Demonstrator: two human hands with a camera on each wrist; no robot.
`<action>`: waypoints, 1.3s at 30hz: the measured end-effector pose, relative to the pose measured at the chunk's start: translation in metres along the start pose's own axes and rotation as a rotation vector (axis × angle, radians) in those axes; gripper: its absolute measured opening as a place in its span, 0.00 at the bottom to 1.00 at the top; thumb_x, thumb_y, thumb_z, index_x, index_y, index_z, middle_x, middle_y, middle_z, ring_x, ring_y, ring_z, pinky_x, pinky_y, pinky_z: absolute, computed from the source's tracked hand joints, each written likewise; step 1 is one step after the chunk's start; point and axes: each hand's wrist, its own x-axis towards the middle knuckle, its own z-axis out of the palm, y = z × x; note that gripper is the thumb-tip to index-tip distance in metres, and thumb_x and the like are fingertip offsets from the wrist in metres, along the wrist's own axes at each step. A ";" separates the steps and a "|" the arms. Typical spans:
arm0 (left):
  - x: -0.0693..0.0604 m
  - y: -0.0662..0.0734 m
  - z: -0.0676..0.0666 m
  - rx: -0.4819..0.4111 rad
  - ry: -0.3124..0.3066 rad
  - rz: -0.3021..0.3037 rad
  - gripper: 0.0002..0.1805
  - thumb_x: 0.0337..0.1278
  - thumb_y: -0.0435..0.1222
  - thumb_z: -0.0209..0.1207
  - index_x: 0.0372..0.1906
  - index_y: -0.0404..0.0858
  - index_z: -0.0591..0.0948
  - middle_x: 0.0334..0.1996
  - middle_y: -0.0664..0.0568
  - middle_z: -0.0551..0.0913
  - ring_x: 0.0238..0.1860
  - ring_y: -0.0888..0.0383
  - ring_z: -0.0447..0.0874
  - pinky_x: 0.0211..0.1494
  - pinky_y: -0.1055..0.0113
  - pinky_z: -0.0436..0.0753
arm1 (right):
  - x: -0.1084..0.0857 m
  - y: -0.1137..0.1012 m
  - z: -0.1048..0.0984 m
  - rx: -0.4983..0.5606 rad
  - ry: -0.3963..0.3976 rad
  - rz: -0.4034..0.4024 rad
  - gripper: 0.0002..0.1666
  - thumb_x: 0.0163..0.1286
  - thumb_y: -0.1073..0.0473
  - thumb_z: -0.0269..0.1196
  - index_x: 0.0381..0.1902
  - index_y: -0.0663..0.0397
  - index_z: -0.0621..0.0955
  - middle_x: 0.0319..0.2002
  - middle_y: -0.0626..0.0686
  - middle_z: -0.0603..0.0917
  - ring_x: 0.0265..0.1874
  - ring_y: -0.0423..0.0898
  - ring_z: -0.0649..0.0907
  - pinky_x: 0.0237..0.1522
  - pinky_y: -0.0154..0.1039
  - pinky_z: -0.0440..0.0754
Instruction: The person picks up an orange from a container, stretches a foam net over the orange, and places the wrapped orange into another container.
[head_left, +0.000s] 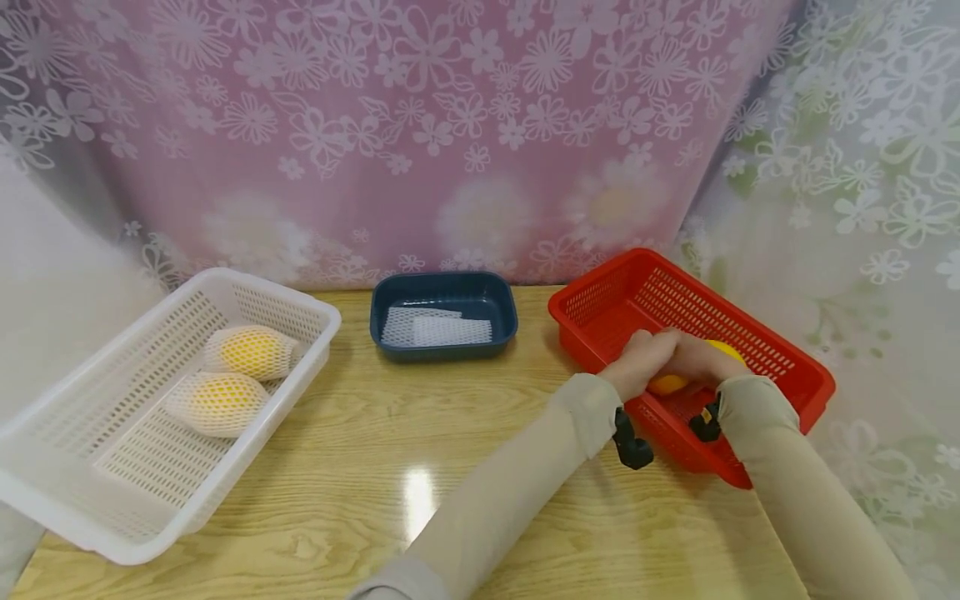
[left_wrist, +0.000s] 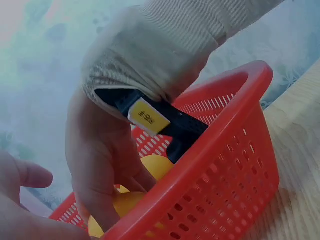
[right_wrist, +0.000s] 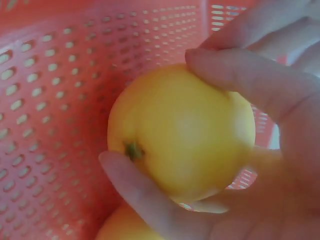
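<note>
"Pink, white-flowered curtain (head_left: 420, 117) fills the back of my feed, above a pale, wood-grained desk (head_left: 375, 442). Where are the hands?"

"Both at the desk's right edge, over the red, slotted plastic basket (head_left: 573, 337). Inside it, the right hand (head_left: 697, 357) grips a bare, round yellow fruit (right_wrist: 185, 135), green stem showing. The left hand (head_left: 643, 358) is close alongside; its thumb sticks out straight in the left wrist view, but I can't tell from here whether it holds anything."

"Which step, would you say?"

"Taking up a bare fruit, I judge. Next calls for a secure hold and a lift clear of the rim, without bumping the other hand."

"And the containers?"

"In the red one I see another yellow fruit (right_wrist: 127, 227), below the gripped one. Mid-way along the desk's back edge, a dark blue, rectangular tray (head_left: 442, 352) carries flat white mesh sleeves (head_left: 452, 331). By the left edge, a white, slotted plastic basket (head_left: 243, 437) holds two yellow fruits in white mesh (head_left: 225, 404), side by side."
</note>
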 end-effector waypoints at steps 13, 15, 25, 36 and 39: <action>-0.016 0.005 -0.009 -0.204 -0.036 0.215 0.14 0.62 0.40 0.59 0.52 0.43 0.77 0.39 0.59 0.77 0.39 0.60 0.76 0.51 0.63 0.79 | -0.039 -0.040 -0.021 -0.183 0.285 -0.120 0.49 0.62 0.52 0.71 0.73 0.58 0.57 0.57 0.72 0.67 0.46 0.65 0.75 0.38 0.51 0.84; -0.022 0.008 -0.011 -0.265 -0.048 0.273 0.18 0.63 0.40 0.59 0.57 0.43 0.76 0.43 0.60 0.78 0.41 0.61 0.77 0.54 0.63 0.80 | -0.048 -0.049 -0.022 -0.186 0.326 -0.151 0.50 0.63 0.54 0.71 0.74 0.56 0.57 0.59 0.72 0.67 0.46 0.66 0.75 0.38 0.52 0.83; -0.059 0.020 -0.027 -0.516 -0.114 0.514 0.22 0.64 0.38 0.63 0.62 0.45 0.76 0.49 0.62 0.78 0.41 0.63 0.80 0.48 0.69 0.82 | -0.098 -0.091 -0.007 -0.265 0.616 -0.404 0.48 0.54 0.66 0.75 0.72 0.50 0.67 0.63 0.68 0.71 0.47 0.65 0.74 0.39 0.33 0.72; -0.103 0.014 -0.066 -0.429 -0.180 0.757 0.28 0.58 0.32 0.67 0.62 0.52 0.71 0.54 0.64 0.75 0.48 0.67 0.79 0.48 0.71 0.82 | -0.128 -0.125 0.042 -0.302 0.801 -0.758 0.57 0.36 0.84 0.73 0.69 0.58 0.71 0.60 0.61 0.75 0.48 0.44 0.72 0.45 0.18 0.67; -0.112 0.008 -0.081 -0.420 -0.198 0.778 0.30 0.58 0.30 0.67 0.63 0.52 0.71 0.56 0.64 0.74 0.49 0.66 0.79 0.50 0.69 0.82 | -0.129 -0.133 0.057 -0.300 0.798 -0.798 0.57 0.36 0.84 0.74 0.68 0.57 0.72 0.60 0.57 0.76 0.48 0.35 0.72 0.47 0.18 0.69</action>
